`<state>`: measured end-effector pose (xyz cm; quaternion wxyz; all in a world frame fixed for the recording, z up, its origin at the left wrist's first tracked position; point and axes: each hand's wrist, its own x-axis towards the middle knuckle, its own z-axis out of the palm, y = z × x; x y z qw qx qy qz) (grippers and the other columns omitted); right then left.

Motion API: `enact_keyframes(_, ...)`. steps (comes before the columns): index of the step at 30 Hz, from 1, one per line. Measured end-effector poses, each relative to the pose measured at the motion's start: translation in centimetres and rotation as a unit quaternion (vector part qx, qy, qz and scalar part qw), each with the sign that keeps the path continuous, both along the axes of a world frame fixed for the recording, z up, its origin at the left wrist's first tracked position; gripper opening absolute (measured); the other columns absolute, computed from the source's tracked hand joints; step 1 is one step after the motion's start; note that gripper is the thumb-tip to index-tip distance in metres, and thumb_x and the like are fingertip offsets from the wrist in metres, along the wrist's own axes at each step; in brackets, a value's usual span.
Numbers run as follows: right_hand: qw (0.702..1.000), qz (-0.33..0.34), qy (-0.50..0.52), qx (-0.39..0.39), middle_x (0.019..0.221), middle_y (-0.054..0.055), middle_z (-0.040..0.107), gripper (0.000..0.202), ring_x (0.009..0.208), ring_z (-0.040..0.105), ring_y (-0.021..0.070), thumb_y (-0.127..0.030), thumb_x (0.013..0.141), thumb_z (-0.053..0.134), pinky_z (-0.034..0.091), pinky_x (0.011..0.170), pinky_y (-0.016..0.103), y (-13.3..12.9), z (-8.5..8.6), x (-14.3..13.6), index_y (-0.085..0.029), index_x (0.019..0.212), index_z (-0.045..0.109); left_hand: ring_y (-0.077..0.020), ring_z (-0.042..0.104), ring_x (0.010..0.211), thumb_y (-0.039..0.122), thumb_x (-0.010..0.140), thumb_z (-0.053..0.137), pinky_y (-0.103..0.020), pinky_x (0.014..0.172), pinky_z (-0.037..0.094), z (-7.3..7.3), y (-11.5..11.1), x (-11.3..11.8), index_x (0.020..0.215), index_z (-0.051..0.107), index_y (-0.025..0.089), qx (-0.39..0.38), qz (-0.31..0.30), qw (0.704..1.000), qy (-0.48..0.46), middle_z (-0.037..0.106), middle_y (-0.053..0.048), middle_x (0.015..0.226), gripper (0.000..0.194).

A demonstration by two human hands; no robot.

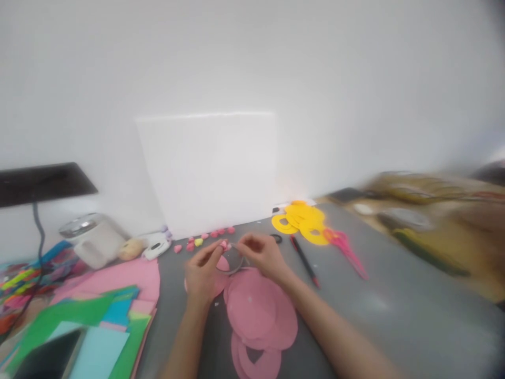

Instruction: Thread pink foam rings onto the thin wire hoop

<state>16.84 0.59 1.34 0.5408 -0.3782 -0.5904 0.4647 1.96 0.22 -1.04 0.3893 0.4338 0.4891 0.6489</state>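
Note:
My left hand [203,268] is closed, with thumb and fingers pinching a small pink piece [224,245]. Facing it, my right hand [258,251] grips the upper side of a thin grey ring [229,272], whose exact kind is blurred. Ring and pink piece are close together between my fingertips; whether they touch I cannot tell. Beneath my hands lie pink paper cutouts [252,305], rounded and overlapping, one with an opening in it. Just beyond the left fingertips, several small pink pieces [215,233] and a yellow one [198,242] sit in a loose row.
Right of my hands are a black-and-red pen [303,260], pink scissors [347,252] and yellow paper rings [303,218]. Coloured sheets [98,326], a dark phone-like slab [51,358] and a white mug-like container [92,242] occupy the left. A white board [213,173] leans on the wall.

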Motion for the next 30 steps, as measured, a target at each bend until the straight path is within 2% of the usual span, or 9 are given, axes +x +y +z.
enact_keyframes(2, 1.000, -0.016, -0.017, 0.002, 0.064, 0.001, 0.063, 0.018, 0.061, 0.060, 0.0145, -0.034, 0.070, 0.062, 0.048, 0.060, 0.025, -0.2, -0.2, -0.4, -0.016, 0.067, 0.060, -0.0239, 0.066, 0.088, 0.030, 0.066, 0.071, -0.040, 0.088, 0.049, 0.1, -0.2, 0.1, 0.081, 0.073, 0.019, 0.005, -0.011, 1.000, 0.011, 0.074, -0.006, 0.086, 0.020)
enact_keyframes(12, 0.998, -0.011, 0.012, -0.061, 0.059, 0.002, 0.065, 0.022, 0.054, 0.062, 0.0150, -0.037, 0.069, 0.065, 0.051, 0.054, 0.026, -0.4, -0.5, -0.8, -0.015, 0.068, 0.064, -0.0242, 0.066, 0.088, 0.030, 0.066, 0.070, -0.036, 0.083, 0.051, 0.3, -0.5, 0.2, 0.083, 0.073, 0.018, 0.013, -0.036, 0.997, 0.074, 0.074, -0.007, 0.089, 0.021)
enact_keyframes(23, 0.975, 0.080, 0.102, -0.180, 0.056, 0.002, 0.065, 0.034, 0.054, 0.063, 0.0131, -0.043, 0.058, 0.075, 0.054, 0.060, 0.027, 0.0, -0.2, -0.2, -0.011, 0.070, 0.069, -0.0223, 0.067, 0.083, 0.030, 0.067, 0.068, -0.031, 0.076, 0.053, 1.0, -0.9, -0.1, 0.079, 0.074, 0.024, 0.029, -0.064, 0.990, 0.123, 0.074, -0.003, 0.088, 0.015)
enact_keyframes(30, 0.977, 0.089, 0.071, -0.178, 0.057, 0.003, 0.067, 0.036, 0.055, 0.064, 0.0148, -0.045, 0.058, 0.074, 0.055, 0.059, 0.027, -0.1, 0.2, 0.1, -0.011, 0.070, 0.070, -0.0236, 0.066, 0.088, 0.031, 0.068, 0.067, -0.032, 0.074, 0.053, 1.2, -0.9, -0.4, 0.080, 0.074, 0.025, 0.015, -0.093, 0.987, 0.127, 0.073, -0.003, 0.090, 0.015)
